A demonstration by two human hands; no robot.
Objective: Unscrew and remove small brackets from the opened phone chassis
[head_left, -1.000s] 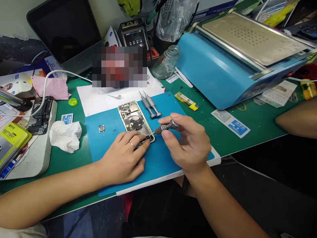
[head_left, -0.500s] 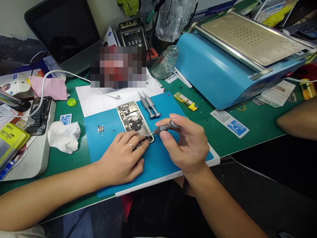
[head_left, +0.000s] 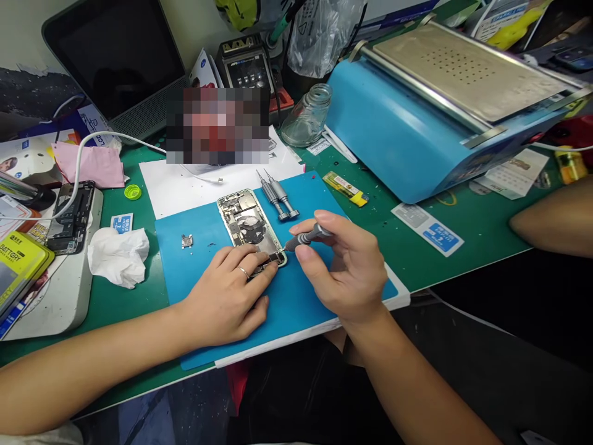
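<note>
An opened phone (head_left: 252, 225) with its inner parts exposed lies on the blue mat (head_left: 194, 284). My left hand (head_left: 234, 287), a ring on one finger, rests across the phone's near end, fingers stretched out and pressing on it; they hide part of that end. Between the thumb and fingers of my right hand (head_left: 349, 266) is a grey screwdriver (head_left: 303, 239), tilted, its tip at the phone's lower right edge. Whether the tip sits in a screw is too small to tell. Two more screwdrivers (head_left: 278, 194) lie beyond the phone. A small metal part (head_left: 186, 240) is left of it.
A blue machine with a metal plate (head_left: 393, 130) stands at the back right, beside a glass jar (head_left: 308, 114). To the left are a crumpled tissue (head_left: 118, 256), another opened phone (head_left: 71, 216) and a yellow battery box (head_left: 21, 266). Another person's arm (head_left: 556, 216) shows at right.
The view has shifted very slightly. Both hands, the screwdriver and the phone keep the same places relative to one another.
</note>
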